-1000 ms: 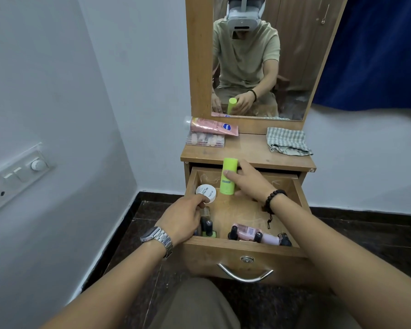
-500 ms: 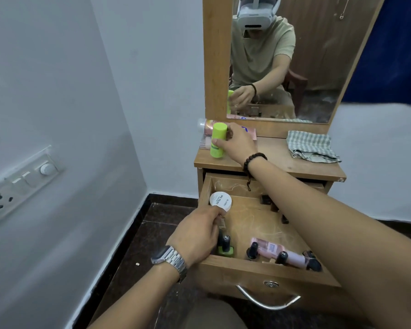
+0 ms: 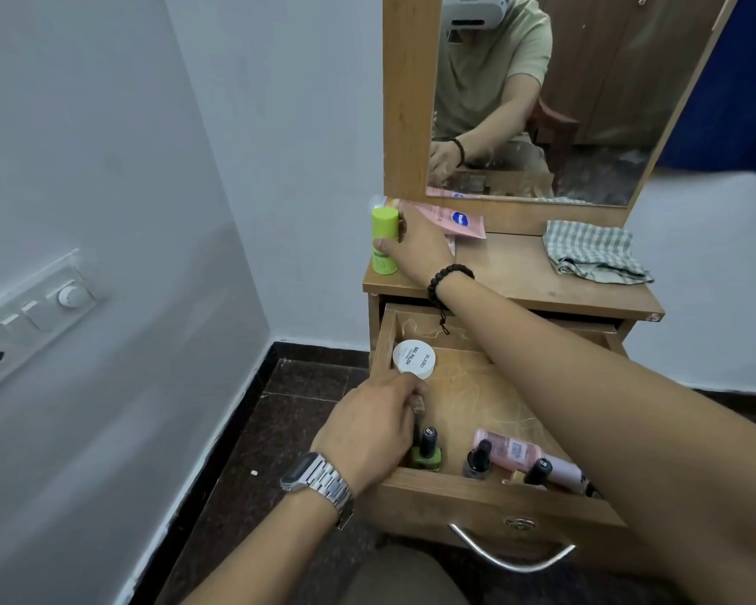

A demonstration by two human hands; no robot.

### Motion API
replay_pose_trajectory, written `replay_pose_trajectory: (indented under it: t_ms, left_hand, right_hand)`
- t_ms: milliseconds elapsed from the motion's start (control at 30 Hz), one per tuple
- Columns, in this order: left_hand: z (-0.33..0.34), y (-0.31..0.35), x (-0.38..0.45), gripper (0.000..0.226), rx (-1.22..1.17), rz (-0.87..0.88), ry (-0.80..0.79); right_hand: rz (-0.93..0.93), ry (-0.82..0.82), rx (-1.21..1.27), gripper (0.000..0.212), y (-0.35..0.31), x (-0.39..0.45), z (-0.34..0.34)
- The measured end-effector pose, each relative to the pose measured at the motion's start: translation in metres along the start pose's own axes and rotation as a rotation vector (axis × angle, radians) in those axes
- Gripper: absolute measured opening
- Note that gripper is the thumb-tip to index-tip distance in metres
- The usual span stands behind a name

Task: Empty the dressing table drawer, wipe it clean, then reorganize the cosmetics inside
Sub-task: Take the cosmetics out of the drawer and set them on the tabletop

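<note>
Emptying stage only, judged partly complete. Nearest, along the front wall of the open drawer (image 3: 489, 495): a green polish bottle (image 3: 426, 451), a grey polish bottle (image 3: 477, 458), a pink bottle (image 3: 516, 451) lying on its side and a dark-capped bottle (image 3: 538, 471), all yet to be lifted out. Just beside the green one, the left hand (image 3: 374, 430) reached into the left side of the drawer, fingers curled down; grip hidden, so cannot tell whether closed on anything. Beyond its knuckles, a white jar (image 3: 414, 359) stood at the left wall, apparently not held. Rest of the drawer floor bare, marked with pale scuffs. Farther, on the tabletop (image 3: 520, 277), the right hand (image 3: 415, 248) gripped the green tube (image 3: 385, 246), upright at the left front corner, seemingly just set down. Behind it lay a pink tube (image 3: 450, 218). To the right, well apart, a checked cloth (image 3: 594, 253) lay crumpled and untouched. Wiping and reorganizing not begun.
</note>
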State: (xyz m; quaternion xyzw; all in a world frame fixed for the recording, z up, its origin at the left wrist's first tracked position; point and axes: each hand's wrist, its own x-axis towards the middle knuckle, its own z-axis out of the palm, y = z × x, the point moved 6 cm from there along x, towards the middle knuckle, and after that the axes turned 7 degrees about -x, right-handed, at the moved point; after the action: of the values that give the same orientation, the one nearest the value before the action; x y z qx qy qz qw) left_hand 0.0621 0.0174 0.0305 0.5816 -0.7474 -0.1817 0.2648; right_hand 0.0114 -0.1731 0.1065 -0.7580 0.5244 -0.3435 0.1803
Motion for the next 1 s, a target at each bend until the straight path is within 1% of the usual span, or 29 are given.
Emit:
replay_pose_trajectory:
  t_ms: [67,167,267,400,467,533,667,767,800,867,933,1000]
  left_hand:
    - [-0.001,0.0,0.0,0.026,-0.009,-0.014,0.003]
    - [-0.001,0.0,0.001,0.024,-0.014,-0.024,0.001]
    - [0.001,0.0,0.001,0.024,-0.007,-0.04,-0.022]
    - [0.002,-0.003,0.001,0.023,0.0,-0.092,-0.054]
    - [0.002,-0.004,0.0,0.022,-0.004,-0.116,-0.065]
    - [0.002,-0.002,0.0,0.022,0.003,-0.127,-0.075]
    - [0.001,0.003,0.0,0.026,0.026,-0.14,-0.097]
    - [-0.001,0.007,-0.001,0.033,0.077,-0.118,-0.106]
    - [-0.001,0.008,-0.001,0.036,0.088,-0.106,-0.1]
    - [-0.001,0.009,-0.001,0.041,0.093,-0.096,-0.1]
    - [0.0,0.008,-0.001,0.038,0.096,-0.108,-0.111]
    - [0.0,0.006,-0.001,0.032,0.109,-0.128,-0.119]
  right_hand:
    - [-0.001,0.111,0.022,0.062,-0.001,-0.005,-0.01]
    - [-0.015,0.27,0.079,0.06,-0.007,-0.015,-0.035]
    - [-0.08,0.294,0.077,0.053,-0.011,-0.029,-0.055]
    - [-0.159,0.198,0.001,0.048,-0.002,-0.054,-0.074]
    - [-0.157,0.132,-0.056,0.045,0.007,-0.066,-0.087]
    - [-0.123,0.09,-0.098,0.041,0.018,-0.079,-0.103]
    - [-0.028,-0.028,-0.123,0.041,0.046,-0.106,-0.129]
    - [0.114,-0.142,-0.048,0.044,0.07,-0.12,-0.14]
    - [0.148,-0.178,-0.031,0.043,0.077,-0.126,-0.143]
    - [0.166,-0.238,-0.044,0.034,0.088,-0.137,-0.146]
    - [0.13,-0.32,-0.148,0.025,0.095,-0.147,-0.143]
    - [0.067,-0.421,-0.359,0.021,0.101,-0.156,-0.138]
